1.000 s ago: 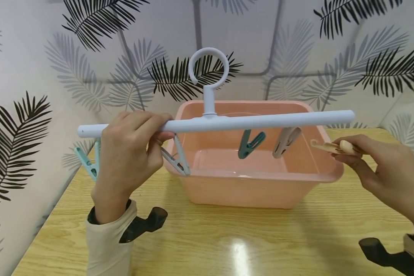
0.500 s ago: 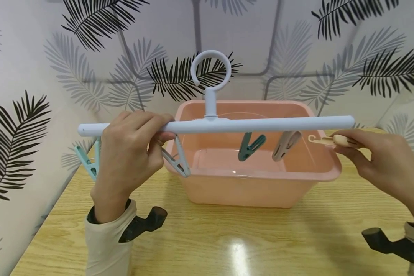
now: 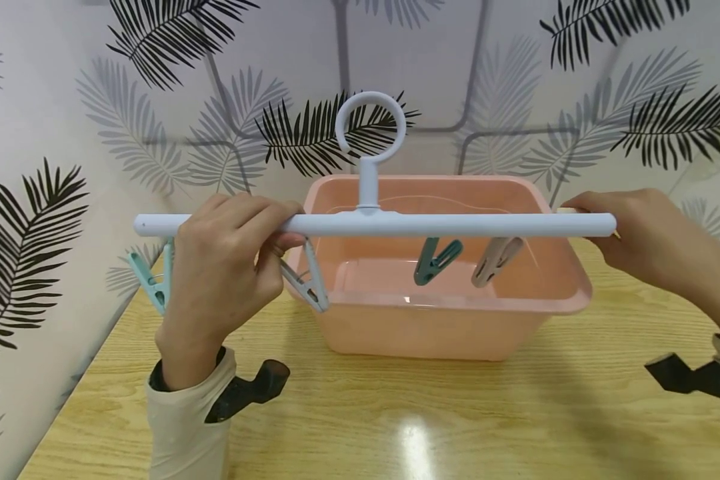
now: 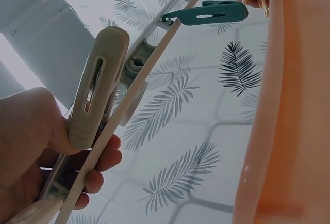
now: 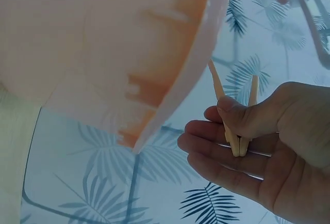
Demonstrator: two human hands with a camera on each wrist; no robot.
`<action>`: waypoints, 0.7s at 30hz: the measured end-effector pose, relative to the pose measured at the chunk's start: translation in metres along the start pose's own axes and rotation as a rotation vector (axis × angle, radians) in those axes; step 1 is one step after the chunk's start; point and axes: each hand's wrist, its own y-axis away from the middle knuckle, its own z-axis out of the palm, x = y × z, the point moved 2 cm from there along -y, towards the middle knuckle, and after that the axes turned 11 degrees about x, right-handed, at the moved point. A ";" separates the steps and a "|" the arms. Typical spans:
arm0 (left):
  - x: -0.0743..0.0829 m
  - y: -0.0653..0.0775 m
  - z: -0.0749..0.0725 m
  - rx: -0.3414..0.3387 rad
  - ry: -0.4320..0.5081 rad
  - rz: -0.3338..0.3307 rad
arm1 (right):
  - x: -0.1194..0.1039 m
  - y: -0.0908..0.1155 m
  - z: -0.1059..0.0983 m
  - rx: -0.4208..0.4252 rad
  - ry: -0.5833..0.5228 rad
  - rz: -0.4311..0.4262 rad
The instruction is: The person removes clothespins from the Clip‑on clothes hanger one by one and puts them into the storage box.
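A pale blue clip hanger [image 3: 456, 225] is held level across the head view, its ring hook upright. My left hand [image 3: 228, 260] grips its bar left of the hook. On either side of that hand hang a mint clothespin [image 3: 159, 280] and a grey clothespin [image 3: 312, 280]. Right of the hook dangle a dark green clothespin [image 3: 427, 267] and a pale pink clothespin [image 3: 493, 263]. My right hand [image 3: 654, 233] is behind the bar's right end, which covers its fingertips in the head view. In the right wrist view it pinches a yellow clothespin [image 5: 236, 144] between thumb and fingers.
A peach plastic basin [image 3: 414, 327] stands on the wood-grain table [image 3: 348, 413], behind and beneath the hanger. Leaf-patterned wall covering [image 3: 156, 133] rises behind and at the left. Black camera mounts [image 3: 258, 390] are strapped to both wrists.
My right hand has moved up and in behind the bar's right end with the yellow clothespin. The hanger's right end has dipped until the bar is level. My left hand stays put.
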 end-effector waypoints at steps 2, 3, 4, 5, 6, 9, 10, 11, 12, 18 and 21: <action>0.000 0.000 -0.001 0.003 0.001 0.000 | 0.003 -0.008 0.000 -0.055 0.006 -0.008; 0.000 0.000 -0.001 0.002 0.003 0.001 | 0.004 -0.012 0.001 -0.090 0.008 -0.010; 0.000 0.000 -0.001 0.002 0.005 0.003 | 0.004 -0.015 0.001 -0.127 0.017 -0.010; 0.000 0.000 -0.001 0.000 0.008 0.005 | 0.004 -0.019 0.002 -0.158 0.020 -0.018; 0.000 0.000 -0.002 0.000 0.011 0.006 | 0.005 -0.023 0.003 -0.184 0.014 -0.032; 0.000 0.000 -0.002 -0.003 0.019 0.010 | 0.006 -0.033 0.006 -0.240 -0.018 -0.087; 0.000 0.000 -0.003 -0.004 0.021 0.010 | 0.006 -0.037 0.008 -0.249 -0.029 -0.100; 0.000 0.000 -0.003 -0.006 0.022 0.011 | 0.006 -0.041 0.009 -0.260 -0.047 -0.111; 0.000 0.000 -0.003 -0.007 0.022 0.010 | 0.005 -0.045 0.010 -0.273 -0.063 -0.126; 0.001 0.000 -0.005 -0.008 0.029 0.013 | 0.001 -0.067 0.022 -0.423 -0.073 -0.186; 0.001 0.001 -0.006 -0.009 0.037 0.018 | 0.000 -0.075 0.030 -0.566 -0.079 -0.141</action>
